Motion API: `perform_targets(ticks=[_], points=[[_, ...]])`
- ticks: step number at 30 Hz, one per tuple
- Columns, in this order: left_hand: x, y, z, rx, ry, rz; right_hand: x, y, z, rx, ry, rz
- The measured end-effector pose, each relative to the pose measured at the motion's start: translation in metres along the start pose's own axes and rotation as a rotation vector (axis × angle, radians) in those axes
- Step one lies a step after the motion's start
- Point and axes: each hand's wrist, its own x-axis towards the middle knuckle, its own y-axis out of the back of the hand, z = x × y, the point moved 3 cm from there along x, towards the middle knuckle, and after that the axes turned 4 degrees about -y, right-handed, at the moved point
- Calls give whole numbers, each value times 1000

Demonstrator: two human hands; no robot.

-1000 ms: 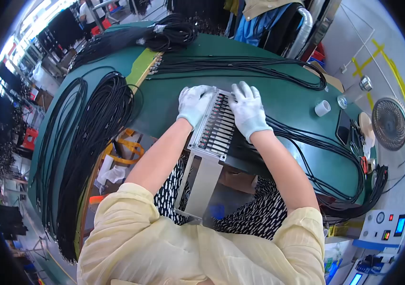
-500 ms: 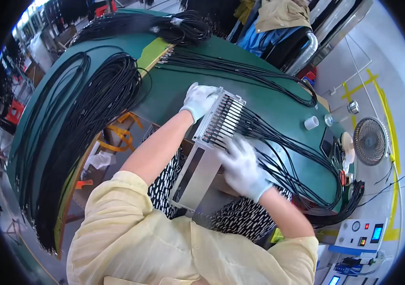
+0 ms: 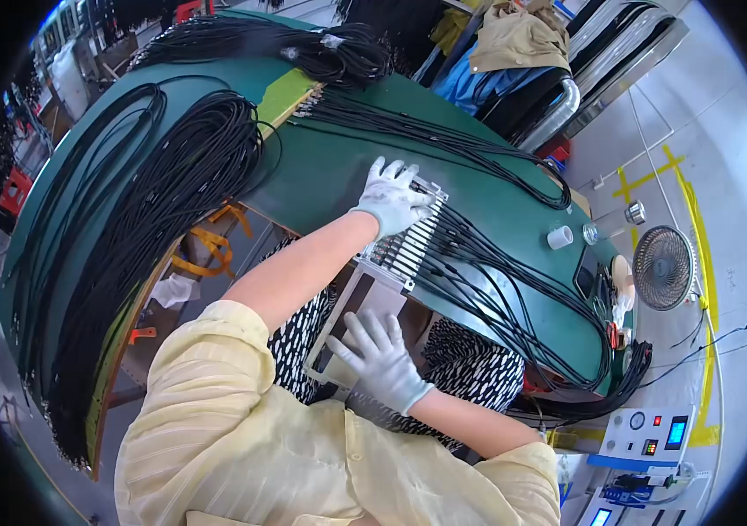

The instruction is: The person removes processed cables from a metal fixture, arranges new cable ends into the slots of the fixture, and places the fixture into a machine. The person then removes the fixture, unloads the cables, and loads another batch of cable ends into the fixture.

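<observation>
My left hand [image 3: 393, 200], in a white glove, lies with fingers spread over the upper part of a metal fixture [image 3: 382, 275]. A row of connectors [image 3: 413, 250] sits in the fixture, partly covered by that hand. Black cables [image 3: 487, 254] run from the connectors to the right. Also gloved, my right hand [image 3: 380, 355] is open above the fixture's lower plate, near my lap, fingers apart and nothing in it.
Coiled black cables [image 3: 163, 167] cover the left side of the green table [image 3: 321, 162]. More cables [image 3: 443, 131] stretch across the back. A white cup [image 3: 559, 237], a glass bottle [image 3: 612, 224] and a fan [image 3: 664, 267] are at the right.
My left hand has moved from the fixture's left edge onto its connectors. My right hand has left the connectors and come down and left towards my lap. The view has shifted.
</observation>
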Motion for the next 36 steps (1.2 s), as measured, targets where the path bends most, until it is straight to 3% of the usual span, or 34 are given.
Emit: perform_targets(ticks=[2, 4, 6, 7, 8, 9, 11, 12, 13, 16, 18, 19, 21, 22, 24, 25, 26, 27, 28, 29, 30, 31, 33, 36], points=[[-4, -3, -9, -96, -16, 51, -1, -12, -2, 2, -8, 51], [2, -12, -27, -309, -100, 307, 2, -2, 2, 90, 6, 131], [-2, -14, -34, -329, -14, 375, 10, 33, 10, 142, 7, 296], [-3, -13, -41, -704, 77, 426, 15, 54, 17, 163, -6, 398], [-4, -15, -48, -1079, 169, 469, 26, 80, 31, 255, 12, 364], [-4, -16, -52, -1107, 194, 531, 38, 100, 42, 414, -34, 390], [0, -29, -66, -1245, 201, 625, 34, 98, 71, 658, -352, 538], [-2, -24, -62, -1300, 237, 636, 24, 77, 94, 1078, -623, 461], [-4, -21, -60, -1356, 272, 646, 48, 98, 98, 1264, -615, 586], [-1, -26, -69, -1313, 273, 630, 65, 73, 142, 1311, -601, 604], [-4, -23, -67, -1270, 286, 615, 57, 48, 172, 1150, -886, 262], [-5, -18, -65, -1274, 284, 618, 56, 34, 173, 1171, -864, 354], [-7, -15, -62, -1279, 286, 511, 53, 32, 178, 304, -582, 52], [-7, -16, -61, -1293, 302, 509, 56, 49, 154, 150, -534, 174], [-4, -18, -58, -1409, 297, 535, 67, 51, 138, 129, -366, 83], [-2, -23, -62, -1349, 230, 559, 64, 40, 132, 9, -329, 170], [14, -61, -78, -1981, 97, 629, 66, 34, 134, -40, -333, 145], [3, -27, -60, -1417, 279, 564, 70, 33, 138, -88, -335, 127], [1, -27, -62, -1207, 219, 573, 75, 36, 142, -64, -367, 54], [3, -32, -62, -1371, 238, 552, 86, 41, 150, -1, -453, -71], [-1, -24, -58, -1214, 265, 539, 89, 32, 165, -94, -423, 49], [-1, -30, -60, -1490, 231, 579, 92, 16, 180, -188, -398, 164], [-14, 4, -42, -1046, 261, 493, 105, 7, 198, -176, -460, 194], [-10, -11, -48, -876, 218, 487, 116, 2, 201, -170, -511, 173]])
